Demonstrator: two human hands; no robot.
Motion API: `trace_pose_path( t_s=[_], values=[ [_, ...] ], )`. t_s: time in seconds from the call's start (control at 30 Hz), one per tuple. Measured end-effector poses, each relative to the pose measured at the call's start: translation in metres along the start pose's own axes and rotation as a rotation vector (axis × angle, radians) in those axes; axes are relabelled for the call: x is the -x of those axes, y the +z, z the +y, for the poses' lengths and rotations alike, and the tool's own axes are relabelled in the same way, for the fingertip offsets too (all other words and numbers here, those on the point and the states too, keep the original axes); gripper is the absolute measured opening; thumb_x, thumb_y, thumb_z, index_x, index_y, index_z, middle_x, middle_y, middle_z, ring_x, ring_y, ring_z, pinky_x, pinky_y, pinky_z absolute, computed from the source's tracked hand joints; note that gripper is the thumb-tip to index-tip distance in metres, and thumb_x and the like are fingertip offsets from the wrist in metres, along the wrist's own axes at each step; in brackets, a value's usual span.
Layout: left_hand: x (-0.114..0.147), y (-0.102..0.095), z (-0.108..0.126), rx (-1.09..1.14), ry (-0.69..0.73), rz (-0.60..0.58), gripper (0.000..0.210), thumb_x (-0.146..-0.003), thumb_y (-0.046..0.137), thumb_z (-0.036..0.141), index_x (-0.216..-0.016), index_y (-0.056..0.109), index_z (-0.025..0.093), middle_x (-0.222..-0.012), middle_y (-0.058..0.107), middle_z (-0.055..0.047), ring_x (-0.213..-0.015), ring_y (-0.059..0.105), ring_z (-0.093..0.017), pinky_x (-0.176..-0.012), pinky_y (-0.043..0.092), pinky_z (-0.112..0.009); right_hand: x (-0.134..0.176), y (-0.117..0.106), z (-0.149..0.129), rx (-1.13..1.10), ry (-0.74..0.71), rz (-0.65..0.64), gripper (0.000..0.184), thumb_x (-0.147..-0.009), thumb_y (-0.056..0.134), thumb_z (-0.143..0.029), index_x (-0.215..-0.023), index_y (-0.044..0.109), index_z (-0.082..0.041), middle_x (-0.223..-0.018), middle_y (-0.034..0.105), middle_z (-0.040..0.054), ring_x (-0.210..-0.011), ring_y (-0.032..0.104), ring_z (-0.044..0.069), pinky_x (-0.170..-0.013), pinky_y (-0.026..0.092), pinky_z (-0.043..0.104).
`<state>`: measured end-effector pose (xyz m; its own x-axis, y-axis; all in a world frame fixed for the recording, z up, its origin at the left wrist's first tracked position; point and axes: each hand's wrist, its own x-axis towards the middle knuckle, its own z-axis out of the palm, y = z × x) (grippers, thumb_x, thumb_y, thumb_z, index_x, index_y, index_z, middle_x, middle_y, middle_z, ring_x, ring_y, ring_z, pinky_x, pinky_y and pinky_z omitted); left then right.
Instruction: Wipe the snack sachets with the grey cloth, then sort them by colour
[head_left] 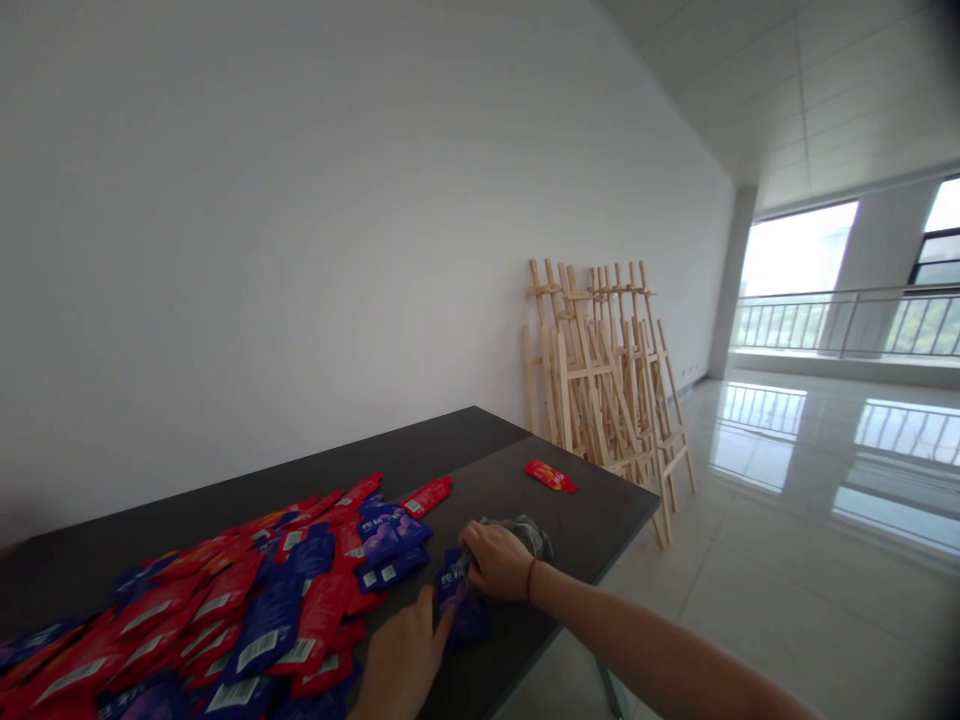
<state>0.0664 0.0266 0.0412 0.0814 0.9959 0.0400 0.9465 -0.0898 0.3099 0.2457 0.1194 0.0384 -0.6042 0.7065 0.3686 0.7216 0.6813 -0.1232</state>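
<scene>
Landmark: the pile of red and blue pouches [266, 615], spread over the near left of the dark tabletop [457, 440]. Pouches overlap at mixed angles, many with white barcode patches facing up.

Work item: 1 blue pouch [463, 612], flat on the tabletop, just right of the pile and apart from it. Pale print shows near its top end.

Left hand [397, 650]: at the pile's near right edge, thumb and index finger spread narrow, thumb against the blue pouch's left side. Can't tell if it's actually gripping; the underside is hidden.

Right hand [499, 560]: farther right of the pile than the blue pouch, fingers curled over a crumpled grey cloth [534, 535], fingertips at the pouch's upper end. Could be cloth or thin plastic, too blurred to tell. A red string [532, 580] circles that wrist.

Strays: 1 red pouch [427, 497] at the pile's far right end, barcode up. 1 red packet [551, 476] well right of the pile, alone.

Background: wooden easels [600, 380] stand past the tabletop, right of and beyond the pile, against the white wall [300, 250]. Glossy floor [750, 560] and a railing [847, 320] by the windows are much farther right of the pile.
</scene>
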Motion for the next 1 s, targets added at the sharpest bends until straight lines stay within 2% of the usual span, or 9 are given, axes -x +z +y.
trace_pose_path(
  t_s=[0.1,0.17,0.3,0.43,0.53,0.6,0.7,0.83,1.0],
  values=[
    [0.003,0.01,-0.007,-0.067,0.14,0.137,0.056,-0.083,0.051,0.037,-0.132,0.045,0.012,-0.137,0.054,-0.018,-0.129,0.048,-0.03,-0.106,0.039,-0.045,-0.009,0.001,-0.005,0.063,-0.099,-0.125,0.02,-0.082,0.055,-0.023,-0.1,0.061,-0.016,-0.103,0.061,0.0082,-0.089,0.057,0.02,-0.076,0.042,0.031],
    [-0.001,0.019,-0.011,-0.021,0.21,0.126,0.071,-0.075,0.058,0.035,-0.14,0.037,0.014,-0.149,0.04,-0.014,-0.14,0.034,-0.027,-0.114,0.029,-0.043,-0.011,-0.001,-0.005,0.092,-0.164,-0.168,0.017,-0.085,0.054,-0.023,-0.095,0.064,-0.016,-0.1,0.063,0.0084,-0.089,0.057,0.02,-0.076,0.041,0.031],
    [-0.011,0.037,-0.016,0.083,0.216,0.017,0.08,-0.073,0.054,0.032,-0.146,0.026,0.015,-0.153,0.034,-0.011,-0.142,0.031,-0.024,-0.117,0.02,-0.045,0.006,-0.003,-0.014,0.091,-0.352,-0.186,0.019,-0.086,0.055,-0.023,-0.101,0.066,-0.019,-0.103,0.064,0.007,-0.095,0.055,0.021,-0.078,0.04,0.031],
    [-0.016,0.044,-0.017,0.167,0.184,0.031,0.095,-0.065,0.053,0.024,-0.149,0.011,0.009,-0.153,0.034,-0.014,-0.142,0.03,-0.022,-0.117,0.019,-0.041,0.04,-0.003,-0.028,0.032,-0.491,-0.169,0.025,-0.089,0.051,-0.029,-0.111,0.062,-0.025,-0.107,0.064,0.0033,-0.099,0.054,0.019,-0.077,0.039,0.03],
    [-0.014,0.041,-0.015,0.215,0.173,0.05,0.097,-0.064,0.056,0.028,-0.149,0.012,0.011,-0.154,0.032,-0.015,-0.14,0.033,-0.024,-0.115,0.021,-0.043,0.043,-0.003,-0.027,0.043,-0.386,-0.148,0.025,-0.089,0.05,-0.027,-0.112,0.059,-0.02,-0.101,0.065,0.0057,-0.094,0.056,0.02,-0.076,0.04,0.03],
    [-0.012,0.037,-0.012,0.239,0.171,0.062,0.096,-0.064,0.06,0.032,-0.148,0.017,0.014,-0.154,0.031,-0.014,-0.139,0.036,-0.026,-0.115,0.021,-0.045,0.031,-0.003,-0.022,0.1,-0.261,-0.16,0.02,-0.087,0.052,-0.023,-0.104,0.061,-0.016,-0.099,0.065,0.0074,-0.092,0.057,0.02,-0.075,0.041,0.03],
    [-0.01,0.032,-0.01,0.276,0.155,0.061,0.101,-0.063,0.065,0.035,-0.148,0.017,0.012,-0.147,0.043,-0.015,-0.137,0.038,-0.027,-0.115,0.021,-0.045,0.001,0.001,-0.015,0.201,-0.148,-0.177,0.012,-0.088,0.053,-0.019,-0.094,0.063,-0.014,-0.098,0.064,0.0085,-0.092,0.058,0.021,-0.073,0.043,0.03],
    [-0.009,0.03,-0.011,0.368,0.087,0.058,0.098,-0.066,0.065,0.038,-0.148,0.018,0.011,-0.142,0.05,-0.015,-0.135,0.04,-0.028,-0.113,0.027,-0.042,-0.03,0.01,-0.013,0.23,-0.124,-0.165,0.014,-0.09,0.051,-0.017,-0.091,0.065,-0.012,-0.098,0.064,0.0107,-0.09,0.059,0.022,-0.07,0.045,0.031],
    [-0.013,0.033,-0.015,0.4,0.078,0.08,0.099,-0.061,0.069,0.035,-0.146,0.023,0.015,-0.146,0.046,-0.013,-0.137,0.039,-0.029,-0.113,0.029,-0.043,-0.034,0.013,-0.022,0.216,-0.192,-0.18,0.015,-0.089,0.053,-0.02,-0.088,0.067,-0.013,-0.094,0.064,0.0098,-0.089,0.058,0.022,-0.07,0.044,0.031]
  ],
)
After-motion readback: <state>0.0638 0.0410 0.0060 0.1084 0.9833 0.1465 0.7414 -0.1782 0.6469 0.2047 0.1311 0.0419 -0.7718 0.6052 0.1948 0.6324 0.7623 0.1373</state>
